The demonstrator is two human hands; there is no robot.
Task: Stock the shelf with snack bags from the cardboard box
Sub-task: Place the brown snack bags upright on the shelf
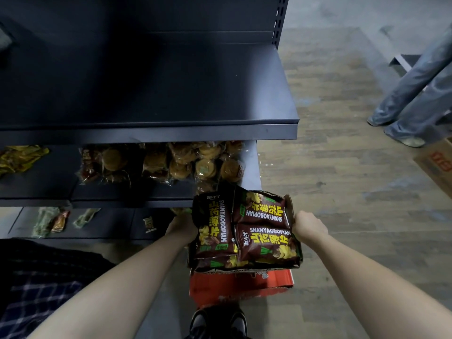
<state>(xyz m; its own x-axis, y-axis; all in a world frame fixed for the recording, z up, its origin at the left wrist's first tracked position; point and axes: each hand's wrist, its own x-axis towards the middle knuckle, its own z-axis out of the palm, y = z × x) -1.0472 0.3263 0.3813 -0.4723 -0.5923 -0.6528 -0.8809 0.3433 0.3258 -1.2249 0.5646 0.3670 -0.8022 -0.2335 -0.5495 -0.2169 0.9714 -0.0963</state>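
A red cardboard box (241,286) sits low in front of me, filled with dark brown and yellow snack bags (265,242) marked SHANYAOBOPIAN. My left hand (182,228) grips the box's left side, its fingers hidden behind a bag. My right hand (309,226) grips the right cardboard flap. The dark metal shelf (171,94) rises ahead; its top board is bare, and the board below it holds clear packs of round cakes (171,162).
Small green and orange packets (52,220) lie on the lowest shelf board. Yellow-green bags (20,159) sit at the far left. A person in jeans (415,99) stands at the right beside another cardboard box (437,167). My shoes (217,322) show below.
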